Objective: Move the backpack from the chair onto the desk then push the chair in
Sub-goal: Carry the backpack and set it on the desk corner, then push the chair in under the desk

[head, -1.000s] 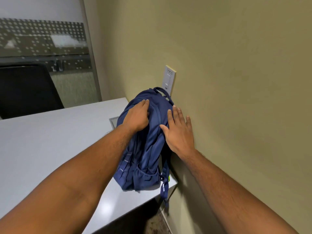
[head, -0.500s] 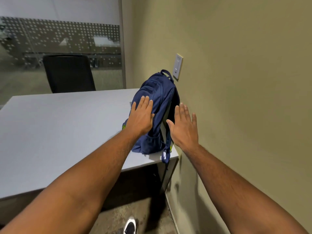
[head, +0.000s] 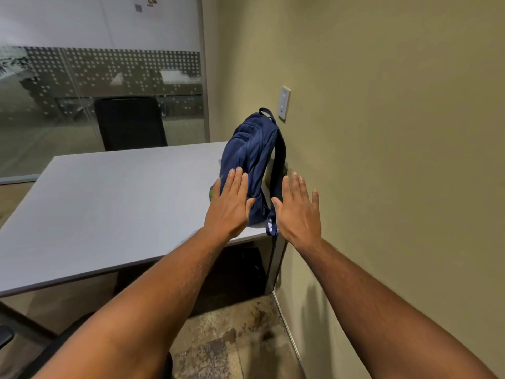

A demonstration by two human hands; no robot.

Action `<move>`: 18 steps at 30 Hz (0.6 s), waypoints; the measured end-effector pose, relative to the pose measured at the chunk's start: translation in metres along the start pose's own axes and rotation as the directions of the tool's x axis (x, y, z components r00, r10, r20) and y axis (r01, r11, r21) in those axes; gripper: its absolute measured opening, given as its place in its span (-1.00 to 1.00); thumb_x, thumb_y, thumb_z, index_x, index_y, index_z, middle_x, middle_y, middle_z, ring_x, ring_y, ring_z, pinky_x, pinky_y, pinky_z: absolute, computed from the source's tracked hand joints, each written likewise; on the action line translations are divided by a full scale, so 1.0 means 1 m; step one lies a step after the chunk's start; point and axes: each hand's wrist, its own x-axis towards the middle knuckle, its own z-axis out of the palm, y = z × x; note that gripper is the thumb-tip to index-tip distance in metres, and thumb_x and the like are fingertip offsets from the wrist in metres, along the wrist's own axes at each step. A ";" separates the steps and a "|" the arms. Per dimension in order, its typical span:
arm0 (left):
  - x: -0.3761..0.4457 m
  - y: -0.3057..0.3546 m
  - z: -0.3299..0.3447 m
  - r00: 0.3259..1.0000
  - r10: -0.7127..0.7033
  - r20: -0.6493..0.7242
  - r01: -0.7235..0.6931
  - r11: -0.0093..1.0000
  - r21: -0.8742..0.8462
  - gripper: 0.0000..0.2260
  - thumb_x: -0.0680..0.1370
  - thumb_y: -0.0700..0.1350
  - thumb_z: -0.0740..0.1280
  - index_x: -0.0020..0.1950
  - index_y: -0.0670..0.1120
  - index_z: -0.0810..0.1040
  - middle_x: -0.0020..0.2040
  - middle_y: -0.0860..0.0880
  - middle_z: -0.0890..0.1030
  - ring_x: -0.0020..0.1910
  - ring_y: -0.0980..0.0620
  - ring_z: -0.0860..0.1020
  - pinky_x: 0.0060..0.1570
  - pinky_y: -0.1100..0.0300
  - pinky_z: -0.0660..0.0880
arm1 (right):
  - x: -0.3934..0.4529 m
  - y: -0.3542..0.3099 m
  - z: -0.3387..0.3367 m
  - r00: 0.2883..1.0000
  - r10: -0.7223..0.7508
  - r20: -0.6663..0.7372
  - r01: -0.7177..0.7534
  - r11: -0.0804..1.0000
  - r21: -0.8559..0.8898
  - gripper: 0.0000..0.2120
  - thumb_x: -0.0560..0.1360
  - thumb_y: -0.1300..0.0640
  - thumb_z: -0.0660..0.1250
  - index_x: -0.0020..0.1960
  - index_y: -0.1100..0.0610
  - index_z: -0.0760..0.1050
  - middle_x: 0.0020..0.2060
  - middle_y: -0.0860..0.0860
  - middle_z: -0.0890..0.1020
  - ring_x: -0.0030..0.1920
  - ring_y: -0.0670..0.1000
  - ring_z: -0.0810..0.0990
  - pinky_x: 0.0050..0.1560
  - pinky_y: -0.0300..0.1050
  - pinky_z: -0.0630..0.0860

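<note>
- Olive wall [head: 382, 132] runs down my right side, with a white switch plate [head: 284, 103] on it and a frosted, dotted glass partition [head: 109, 72] across the far end of the room.
- Grey desk [head: 109, 201] fills the left of my view, its right end against the wall.
- Blue backpack [head: 252, 157] stands upright on the desk's near right corner, leaning toward the wall, one strap end [head: 271, 228] hanging over the desk edge.
- My left hand [head: 231, 207] is flat and spread, fingers straight, holding nothing; it overlaps the backpack's lower front, though I cannot tell whether it touches the fabric.
- My right hand [head: 299, 212] is likewise flat and empty, between the backpack and the wall.
- Black chair [head: 131, 123] stands behind the desk's far edge.
- Another dark chair [head: 5, 337], probably mine, shows only as an armrest at the bottom left corner.
</note>
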 end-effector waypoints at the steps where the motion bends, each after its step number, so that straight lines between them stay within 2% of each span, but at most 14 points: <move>1: -0.007 0.002 -0.002 1.000 0.014 -0.004 -0.014 1.000 -0.009 -0.42 0.73 0.12 -0.09 0.67 -0.10 -0.17 0.66 -0.08 -0.24 0.63 -0.03 -0.26 0.60 -0.13 -0.18 | -0.009 -0.001 -0.003 1.000 0.012 0.004 -0.012 1.000 -0.007 -0.37 0.68 -0.19 -0.19 0.64 0.09 -0.16 0.64 0.07 -0.13 0.63 0.04 -0.17 0.58 0.22 -0.12; 4: -0.028 0.007 -0.009 0.998 0.056 -0.015 -0.057 0.998 -0.041 -0.43 0.73 0.10 -0.07 0.67 -0.11 -0.14 0.66 -0.08 -0.21 0.63 -0.02 -0.24 0.60 -0.12 -0.14 | -0.037 -0.005 -0.013 0.999 0.050 0.008 -0.050 0.998 -0.034 -0.36 0.68 -0.18 -0.17 0.64 0.12 -0.18 0.64 0.07 -0.15 0.62 0.03 -0.19 0.59 0.17 -0.16; 9: -0.075 0.012 -0.022 0.988 0.156 0.003 -0.155 0.984 -0.091 -0.43 0.73 0.07 -0.05 0.67 -0.13 -0.12 0.67 -0.09 -0.19 0.64 -0.02 -0.23 0.60 -0.08 -0.18 | -0.099 -0.022 -0.028 0.993 0.116 -0.020 -0.117 0.991 -0.062 -0.40 0.68 -0.10 -0.19 0.64 0.15 -0.14 0.64 0.09 -0.11 0.63 0.04 -0.16 0.59 0.13 -0.14; 18: -0.179 0.018 -0.039 0.936 0.348 0.048 -0.338 0.930 -0.145 -0.43 0.72 0.09 -0.06 0.67 -0.15 -0.05 0.67 -0.12 -0.12 0.65 -0.04 -0.17 0.59 -0.09 -0.15 | -0.235 -0.065 -0.047 0.954 0.301 -0.018 -0.301 0.949 -0.096 -0.40 0.68 -0.11 -0.15 0.64 0.15 -0.12 0.64 0.08 -0.08 0.63 0.03 -0.13 0.60 0.12 -0.11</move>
